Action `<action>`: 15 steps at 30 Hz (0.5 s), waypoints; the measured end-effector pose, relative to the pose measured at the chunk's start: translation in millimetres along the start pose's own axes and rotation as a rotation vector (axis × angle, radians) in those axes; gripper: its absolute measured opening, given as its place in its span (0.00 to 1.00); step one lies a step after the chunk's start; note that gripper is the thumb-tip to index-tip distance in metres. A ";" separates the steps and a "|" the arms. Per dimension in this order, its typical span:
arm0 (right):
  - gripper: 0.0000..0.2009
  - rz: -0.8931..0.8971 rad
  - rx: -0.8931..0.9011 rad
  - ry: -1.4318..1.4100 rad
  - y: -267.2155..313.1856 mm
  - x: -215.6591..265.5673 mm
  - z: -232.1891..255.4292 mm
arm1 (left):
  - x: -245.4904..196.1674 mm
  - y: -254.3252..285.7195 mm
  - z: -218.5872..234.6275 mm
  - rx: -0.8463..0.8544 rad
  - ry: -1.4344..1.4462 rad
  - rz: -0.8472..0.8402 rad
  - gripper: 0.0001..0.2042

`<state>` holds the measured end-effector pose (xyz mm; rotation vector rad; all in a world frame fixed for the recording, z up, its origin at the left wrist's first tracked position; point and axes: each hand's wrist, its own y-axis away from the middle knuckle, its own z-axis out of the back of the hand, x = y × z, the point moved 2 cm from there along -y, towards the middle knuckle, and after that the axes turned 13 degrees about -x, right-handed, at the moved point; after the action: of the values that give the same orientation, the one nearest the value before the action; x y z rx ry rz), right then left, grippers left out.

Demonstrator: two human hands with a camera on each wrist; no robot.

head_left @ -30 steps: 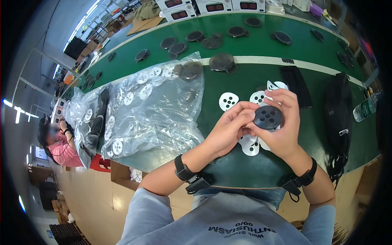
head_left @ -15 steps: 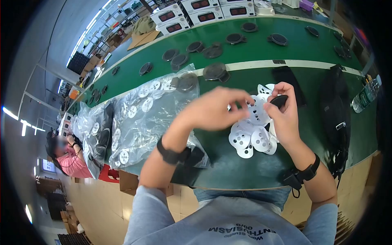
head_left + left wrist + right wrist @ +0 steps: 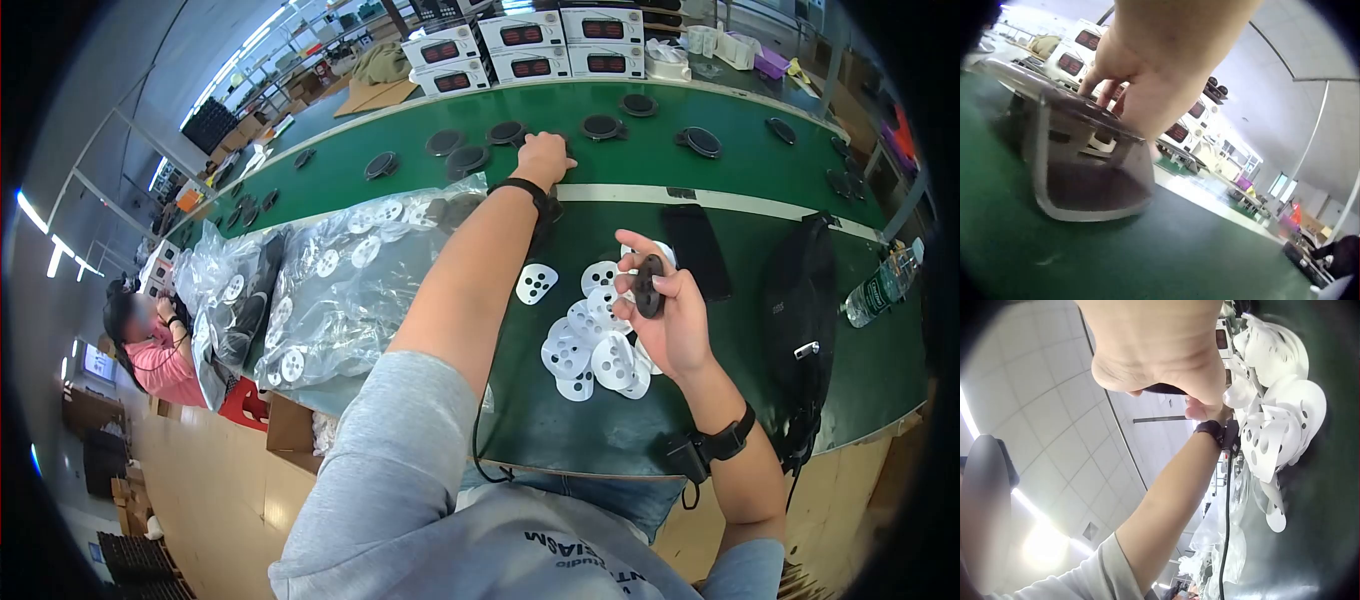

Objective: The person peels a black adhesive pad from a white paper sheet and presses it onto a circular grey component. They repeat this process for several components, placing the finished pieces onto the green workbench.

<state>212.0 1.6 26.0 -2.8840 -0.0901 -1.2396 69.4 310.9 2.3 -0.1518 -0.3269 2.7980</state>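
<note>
My left hand [image 3: 546, 158] reaches far forward to the dark round parts on the green surface. In the left wrist view its fingers [image 3: 1108, 94] point down behind a dark grey part with a bracket [image 3: 1094, 187]; I cannot tell whether they grip anything. Near the front, my right hand [image 3: 672, 325] holds a black round disc with holes [image 3: 649, 287] between thumb and fingers, raised and turned edge-on. Below and beside it lies a loose pile of white round sheets with punched holes [image 3: 568, 352]. One separate white sheet [image 3: 537, 284] lies left of the pile.
A clear plastic bag [image 3: 345, 300] with more white sheets spreads on the left. A black flat item [image 3: 697, 250], a black bag [image 3: 800, 300] and a water bottle [image 3: 880, 285] stand right. Several dark round parts [image 3: 698, 142] and boxes [image 3: 525, 35] are farther back. Another person [image 3: 165, 350] sits far left.
My left hand has left the disc, swung across the white sheets and reached forward to the dark parts. The right hand has kept the disc and turned it edge-on.
</note>
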 end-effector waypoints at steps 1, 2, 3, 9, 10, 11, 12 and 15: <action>0.28 0.003 0.010 -0.002 -2.0 0.0 -0.7 | -1.2 -6.3 0.1 0.020 -0.011 -0.026 0.37; 0.28 0.005 0.011 -0.005 -2.5 -1.0 -1.5 | -2.7 -7.7 -2.4 0.001 -0.003 -0.029 0.37; 0.29 0.009 0.009 -0.009 -2.1 -2.1 -0.6 | -7.8 -1.8 6.9 -0.017 0.007 -0.037 0.36; 0.27 -0.003 -0.040 -0.005 -2.4 1.2 -2.2 | -7.3 8.3 74.9 -0.134 0.575 0.192 0.34; 0.28 -0.001 -0.038 0.007 0.8 7.4 -7.8 | -1.6 10.5 83.8 -0.130 0.718 0.189 0.31; 0.28 0.001 -0.031 0.021 2.1 11.5 -11.8 | 4.5 13.3 90.8 -0.028 0.915 0.224 0.28; 0.28 0.017 -0.007 0.039 2.4 12.7 -12.2 | 9.7 19.2 99.6 0.011 1.083 0.227 0.30; 0.26 0.091 0.022 0.076 1.7 11.8 -13.0 | 14.8 61.1 127.3 0.085 1.440 0.178 0.33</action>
<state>210.7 0.2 43.6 -2.7838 0.0274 -1.3215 19.2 233.0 109.8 -2.0117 0.1817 2.0904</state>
